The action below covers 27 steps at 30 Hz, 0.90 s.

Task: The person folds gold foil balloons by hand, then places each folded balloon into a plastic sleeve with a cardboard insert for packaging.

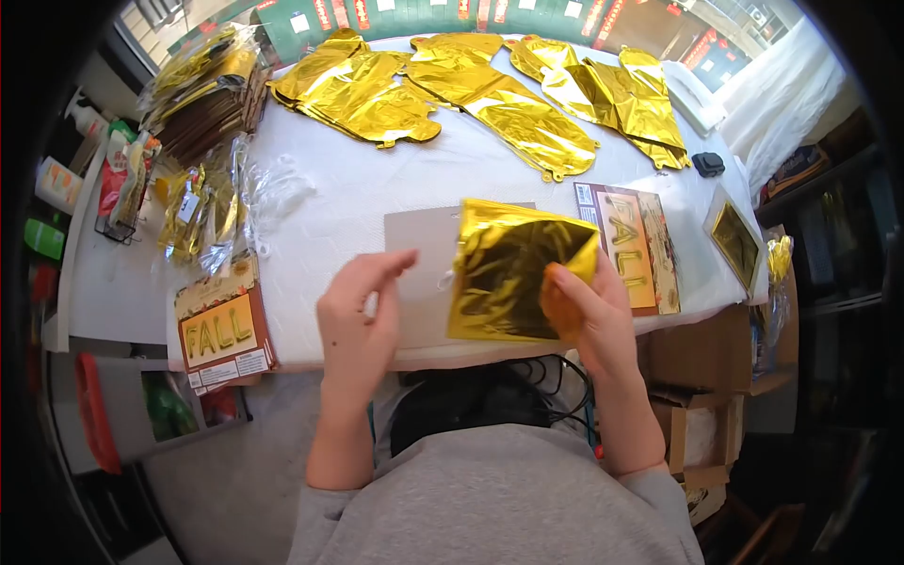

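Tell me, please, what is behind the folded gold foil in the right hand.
Behind the folded gold foil, a grey rectangular sheet shows to its left, lying on the white table cover. Whatever the foil and right hand block cannot be seen.

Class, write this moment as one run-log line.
left hand: open, empty | right hand: holding folded gold foil | white table: foil pieces at far side, FALL packages left and right

There are two FALL cards (223, 325), one held foil (508, 273) and perhaps three foil piles (363, 94)
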{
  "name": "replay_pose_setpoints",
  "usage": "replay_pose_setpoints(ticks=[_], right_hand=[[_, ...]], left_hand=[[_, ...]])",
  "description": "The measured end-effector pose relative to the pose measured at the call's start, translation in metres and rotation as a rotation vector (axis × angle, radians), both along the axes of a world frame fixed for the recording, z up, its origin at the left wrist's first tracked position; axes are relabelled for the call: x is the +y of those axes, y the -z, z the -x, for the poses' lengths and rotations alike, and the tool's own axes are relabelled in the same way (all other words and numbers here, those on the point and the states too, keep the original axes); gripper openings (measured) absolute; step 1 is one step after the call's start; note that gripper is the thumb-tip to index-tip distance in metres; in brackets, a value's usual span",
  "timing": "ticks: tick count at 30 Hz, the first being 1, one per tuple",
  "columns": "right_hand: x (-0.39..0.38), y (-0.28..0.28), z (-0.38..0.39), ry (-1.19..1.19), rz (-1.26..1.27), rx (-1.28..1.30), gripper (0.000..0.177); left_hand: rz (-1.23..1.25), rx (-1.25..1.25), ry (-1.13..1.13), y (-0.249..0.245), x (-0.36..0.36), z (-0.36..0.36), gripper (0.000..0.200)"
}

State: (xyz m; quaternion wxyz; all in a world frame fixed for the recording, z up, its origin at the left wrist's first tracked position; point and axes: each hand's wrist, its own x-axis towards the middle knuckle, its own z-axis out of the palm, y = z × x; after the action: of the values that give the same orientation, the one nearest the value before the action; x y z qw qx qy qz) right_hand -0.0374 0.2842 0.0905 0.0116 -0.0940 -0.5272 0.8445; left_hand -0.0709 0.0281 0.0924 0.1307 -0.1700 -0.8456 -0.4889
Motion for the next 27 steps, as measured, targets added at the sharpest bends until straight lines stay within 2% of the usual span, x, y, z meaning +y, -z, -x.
replay_pose_setpoints(ticks=[3,6,9,10,14,16,19,21,22,24,27], right_hand=[[-0.021,0.006,0.018,-0.021,-0.005,0.020,0.050],[-0.028,0.014,0.028,-0.071,-0.134,-0.007,0.062],[-0.031,0.024,0.032,-0.076,-0.250,0.021,0.062],[-0.031,0.027,0.032,-0.070,-0.252,0.019,0.062],[-0.030,0.033,0.032,-0.095,-0.306,-0.003,0.060],[-0.027,0.034,0.033,-0.100,-0.298,-0.037,0.058],[-0.022,0.041,0.035,-0.146,-0.328,-0.047,0.053],[-0.023,0.047,0.034,-0.059,-0.622,0.103,0.043],[-0.027,0.030,0.034,-0.059,-0.622,0.101,0.043],[-0.030,-0.007,0.032,-0.134,-0.959,-0.195,0.035],[-0.025,0.006,0.034,-0.071,-1.092,-0.149,0.033]], left_hand=[[-0.127,-0.021,-0.090,-0.006,-0.001,0.002,0.029],[0.007,-0.163,-0.023,-0.006,0.008,0.003,0.044],[0.140,-0.094,0.002,0.013,0.015,0.008,0.048],[0.124,-0.178,0.010,0.012,0.018,0.006,0.050],[0.180,-0.187,0.020,0.018,0.020,0.006,0.052],[0.334,-0.065,-0.003,0.024,0.020,0.007,0.052],[0.438,0.053,0.019,0.030,0.020,0.007,0.055],[0.415,0.063,0.022,0.034,0.027,0.011,0.056],[0.391,0.078,0.024,0.036,0.031,0.012,0.058],[0.450,0.073,0.035,0.044,0.035,0.012,0.059],[0.533,0.070,0.038,0.047,0.041,0.009,0.061]])
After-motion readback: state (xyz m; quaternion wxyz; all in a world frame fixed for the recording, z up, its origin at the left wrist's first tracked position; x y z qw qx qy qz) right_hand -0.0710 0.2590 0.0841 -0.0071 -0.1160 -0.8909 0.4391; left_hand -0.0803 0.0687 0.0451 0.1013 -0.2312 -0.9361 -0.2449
